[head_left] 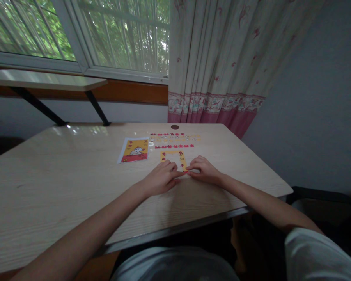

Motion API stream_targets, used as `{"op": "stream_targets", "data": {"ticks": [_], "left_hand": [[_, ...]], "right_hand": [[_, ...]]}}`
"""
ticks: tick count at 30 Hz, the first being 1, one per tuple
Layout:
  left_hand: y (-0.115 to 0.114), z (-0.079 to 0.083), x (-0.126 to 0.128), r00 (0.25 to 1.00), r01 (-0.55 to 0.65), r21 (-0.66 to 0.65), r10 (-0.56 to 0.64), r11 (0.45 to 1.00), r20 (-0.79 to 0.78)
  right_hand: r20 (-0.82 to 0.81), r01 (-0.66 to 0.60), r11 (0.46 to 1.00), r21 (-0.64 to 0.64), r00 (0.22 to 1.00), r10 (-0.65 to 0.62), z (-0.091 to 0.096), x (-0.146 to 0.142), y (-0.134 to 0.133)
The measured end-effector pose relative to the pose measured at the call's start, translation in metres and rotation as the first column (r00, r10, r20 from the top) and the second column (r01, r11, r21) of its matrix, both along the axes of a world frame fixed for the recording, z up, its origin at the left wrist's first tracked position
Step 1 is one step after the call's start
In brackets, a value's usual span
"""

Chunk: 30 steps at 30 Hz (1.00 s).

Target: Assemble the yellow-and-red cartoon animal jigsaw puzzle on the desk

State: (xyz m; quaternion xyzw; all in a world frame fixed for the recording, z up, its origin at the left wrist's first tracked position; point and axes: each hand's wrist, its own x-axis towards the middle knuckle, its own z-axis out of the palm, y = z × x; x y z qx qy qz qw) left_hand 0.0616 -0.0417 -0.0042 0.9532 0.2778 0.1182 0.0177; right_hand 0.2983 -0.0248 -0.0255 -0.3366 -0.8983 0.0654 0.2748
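The left hand point(163, 177) has most of its fingers curled in, and one finger pokes out to a small red piece point(185, 171). The right hand point(204, 169) is nearly closed — its thumb and pointing finger are close together at the same red piece. I can't tell if either hand is gripping it or just pushing on it.

The red piece is at the near right corner of a yellow puzzle border point(172, 152), flat on the desk point(76, 187) in front of the person. The border's far edge goes side to side, and its right side comes down toward the person. The left hand hides the near left part — so I can't tell which way is longer.

A picture card point(136, 150) lies to the left, and rows of loose pieces point(174, 147) lie behind the border.
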Motion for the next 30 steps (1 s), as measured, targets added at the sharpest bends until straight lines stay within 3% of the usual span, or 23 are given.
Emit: {"op": "stream_targets", "data": {"ticks": [14, 24, 30], "left_hand": [[-0.002, 0.002, 0.002, 1.000, -0.001, -0.079, 0.003, 0.997, 0.028], [-0.003, 0.004, 0.001, 0.999, 0.013, -0.070, -0.011, 0.997, 0.038], [0.005, 0.021, -0.022, 0.988, -0.058, -0.068, 0.067, 0.996, 0.136]], "right_hand": [[0.051, -0.031, 0.993, 0.113, 0.998, 0.026, 0.001, 0.001, -0.005], [-0.028, -0.031, 0.998, 0.047, 0.999, 0.033, 0.006, 0.001, -0.001], [-0.046, 0.002, 0.999, 0.033, 0.999, 0.000, 0.009, 0.007, 0.003]]}}
